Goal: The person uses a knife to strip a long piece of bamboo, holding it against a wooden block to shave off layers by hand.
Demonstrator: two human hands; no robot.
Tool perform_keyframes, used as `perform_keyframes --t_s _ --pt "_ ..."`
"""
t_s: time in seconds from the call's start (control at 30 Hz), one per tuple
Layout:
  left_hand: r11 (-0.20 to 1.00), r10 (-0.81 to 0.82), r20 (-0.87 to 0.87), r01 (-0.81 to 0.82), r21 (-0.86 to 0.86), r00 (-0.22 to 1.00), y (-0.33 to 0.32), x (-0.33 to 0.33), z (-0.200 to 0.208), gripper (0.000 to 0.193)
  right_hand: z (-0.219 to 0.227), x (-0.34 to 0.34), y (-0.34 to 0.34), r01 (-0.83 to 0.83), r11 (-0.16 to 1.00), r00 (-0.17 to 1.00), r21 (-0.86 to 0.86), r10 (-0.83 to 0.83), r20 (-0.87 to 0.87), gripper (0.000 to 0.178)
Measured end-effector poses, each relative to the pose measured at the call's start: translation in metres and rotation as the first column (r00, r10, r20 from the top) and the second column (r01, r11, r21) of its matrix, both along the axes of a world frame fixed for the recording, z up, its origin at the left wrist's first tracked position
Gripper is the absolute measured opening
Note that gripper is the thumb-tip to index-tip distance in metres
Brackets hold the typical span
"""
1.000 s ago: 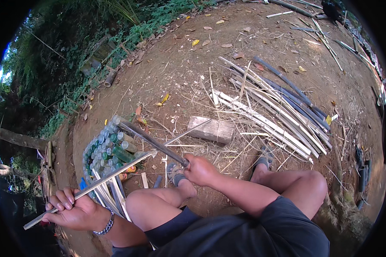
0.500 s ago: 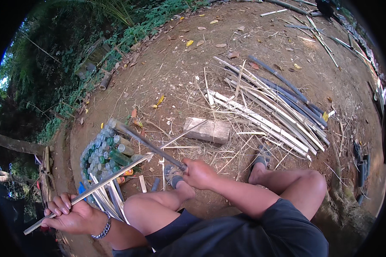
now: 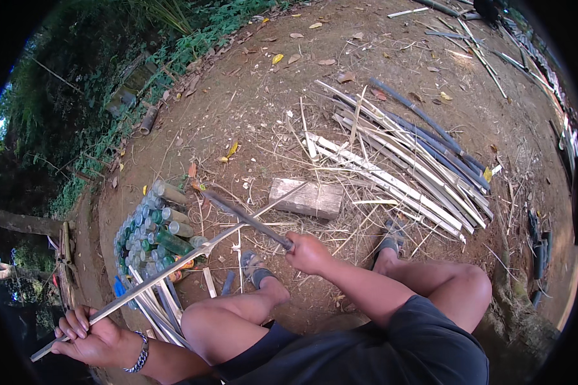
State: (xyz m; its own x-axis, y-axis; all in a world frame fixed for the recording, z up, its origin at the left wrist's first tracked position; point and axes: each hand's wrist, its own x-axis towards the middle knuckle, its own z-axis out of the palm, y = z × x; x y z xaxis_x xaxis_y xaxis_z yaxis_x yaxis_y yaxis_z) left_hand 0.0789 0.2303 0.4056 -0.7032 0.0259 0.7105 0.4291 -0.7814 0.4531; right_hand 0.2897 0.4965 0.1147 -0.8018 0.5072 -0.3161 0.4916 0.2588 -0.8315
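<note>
In my left hand (image 3: pixel 91 335), fingers closed around its near end, is a long split bamboo strip (image 3: pixel 149 282). The strip slants up and right, with its far end over the top of a short squared wood block (image 3: pixel 305 200); whether it touches the block I cannot tell. A long dark-bladed knife (image 3: pixel 245 218) is gripped at its handle by my right hand (image 3: pixel 309 253). Its blade points left and away, crossing the strip short of the block. A pale raised shaving (image 3: pixel 202 250) stands on the strip, on the left-hand side of the blade.
Many glass bottles (image 3: pixel 154 234) lie stacked at the left, with pale strips (image 3: pixel 154 301) beside my left knee. A pile of split bamboo (image 3: pixel 398 176) and dark poles (image 3: pixel 430 125) lies beyond my right foot. Shavings and leaves litter the dirt; shrubs (image 3: pixel 96 83) border the left.
My right hand and the knife have shifted right, the blade moving along the strip toward its far end. My left hand has moved slightly down and left with the strip.
</note>
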Motion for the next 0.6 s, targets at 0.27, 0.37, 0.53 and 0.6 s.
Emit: perform_keyframes --t_s 0.27,0.37,0.53,0.6 --pt "1.000 -0.004 0.067 0.005 -0.011 0.998 0.006 -0.006 0.009 0.047 -0.085 0.018 0.058 0.123 0.992 0.972 0.041 -0.128 0.198 0.028" --pt "0.999 0.036 0.070 -0.033 -0.031 0.997 -0.002 -0.022 0.012 0.050 -0.077 0.008 0.050 0.070 0.995 0.991 0.065 -0.077 0.106 0.029" --pt "0.995 0.054 0.100 -0.045 -0.088 0.994 0.001 -0.032 0.017 0.051 -0.182 0.036 0.120 0.146 0.987 0.868 0.062 -0.157 0.471 0.031" --pt "0.995 -0.004 0.120 0.016 -0.099 0.993 0.007 -0.028 0.013 0.049 -0.176 0.042 0.128 0.085 0.995 0.896 0.043 -0.095 0.433 0.032"
